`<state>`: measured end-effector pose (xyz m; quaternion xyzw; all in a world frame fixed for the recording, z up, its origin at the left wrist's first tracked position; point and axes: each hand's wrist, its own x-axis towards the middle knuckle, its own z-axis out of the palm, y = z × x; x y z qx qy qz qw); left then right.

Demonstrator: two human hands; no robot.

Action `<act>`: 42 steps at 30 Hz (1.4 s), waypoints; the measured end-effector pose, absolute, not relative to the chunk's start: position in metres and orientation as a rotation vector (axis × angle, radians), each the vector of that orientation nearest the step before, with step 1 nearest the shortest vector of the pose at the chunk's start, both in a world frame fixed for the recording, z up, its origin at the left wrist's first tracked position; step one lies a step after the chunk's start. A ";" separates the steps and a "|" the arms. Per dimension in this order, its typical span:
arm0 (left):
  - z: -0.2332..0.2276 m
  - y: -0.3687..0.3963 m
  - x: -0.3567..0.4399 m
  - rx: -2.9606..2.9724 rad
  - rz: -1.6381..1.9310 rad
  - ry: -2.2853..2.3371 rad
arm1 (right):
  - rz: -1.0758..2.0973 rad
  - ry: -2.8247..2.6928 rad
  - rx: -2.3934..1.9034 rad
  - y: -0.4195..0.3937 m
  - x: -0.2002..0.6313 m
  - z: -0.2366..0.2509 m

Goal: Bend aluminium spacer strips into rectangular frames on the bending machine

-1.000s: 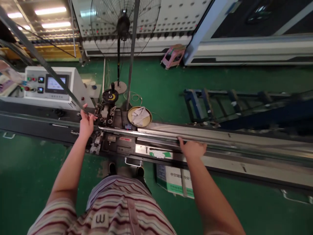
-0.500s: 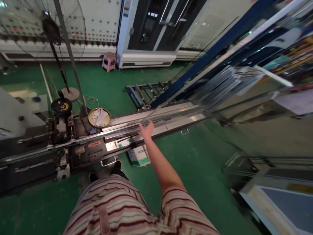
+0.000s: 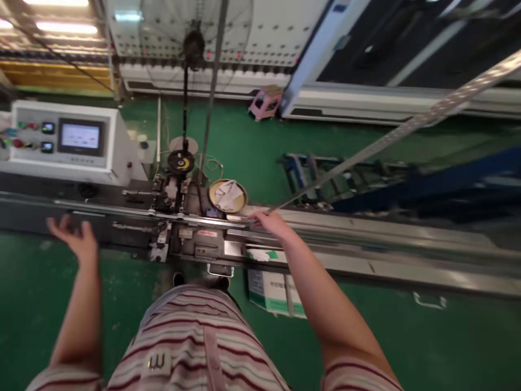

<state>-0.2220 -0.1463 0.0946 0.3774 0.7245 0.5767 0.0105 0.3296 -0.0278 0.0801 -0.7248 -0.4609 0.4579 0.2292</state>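
Note:
My left hand [image 3: 76,238] is at the left, blurred, its fingers spread beside the dark machine bed, with nothing visible in it. My right hand [image 3: 271,221] is over the long rail, its fingers closed at the lower end of a perforated metal strip [image 3: 391,140]. From there the strip slants up and out past the right edge; the exact grip is blurred. Thin metal bars [image 3: 195,219] run along the bed through the clamp mechanism [image 3: 169,190], between my two hands. A round dish [image 3: 245,201] with a crumpled cloth [image 3: 228,194] stands just behind the rail.
A white control box [image 3: 116,141] with a screen stands at back left. A fan [image 3: 194,46] and a pink stool [image 3: 266,103] are behind the bench. A carton [image 3: 268,288] lies under the rail, near a metal handle [image 3: 220,270]. Blue framework [image 3: 448,179] fills the right.
The view has swung left. My left hand has come into view. My right hand has moved left along the rail, and its spread fingers have closed at the strip.

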 end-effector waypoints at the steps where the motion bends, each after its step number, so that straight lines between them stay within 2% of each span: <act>1: 0.068 -0.162 -0.219 1.160 1.831 2.242 | 1.276 -1.308 -1.974 -0.026 0.316 0.076; 5: -0.015 -0.213 -0.193 0.856 1.897 2.147 | 1.293 -1.551 -1.881 -0.018 0.257 0.064; 8: -0.038 -0.241 -0.193 0.712 1.922 2.144 | 1.267 -1.717 -1.817 -0.016 0.210 0.060; 19: -0.046 -0.289 -0.247 0.668 1.893 2.223 | 1.169 -1.991 -1.674 -0.014 0.025 0.069; 26: -0.020 -0.228 -0.265 0.787 1.844 2.028 | 1.303 -1.848 -1.566 -0.014 -0.064 0.074; 32: 0.032 -0.145 -0.267 0.375 1.849 1.578 | 1.542 -1.511 -1.430 -0.025 -0.032 0.120; 37: 0.076 -0.107 -0.206 0.519 1.755 1.259 | 1.627 -1.390 -1.377 -0.044 0.057 0.155; 39: 0.087 -0.099 -0.161 0.666 1.789 1.172 | 1.567 -1.460 -1.400 -0.054 0.096 0.161; 42: 0.097 -0.094 -0.080 0.821 1.849 1.143 | 1.303 -1.671 -1.530 -0.070 0.162 0.171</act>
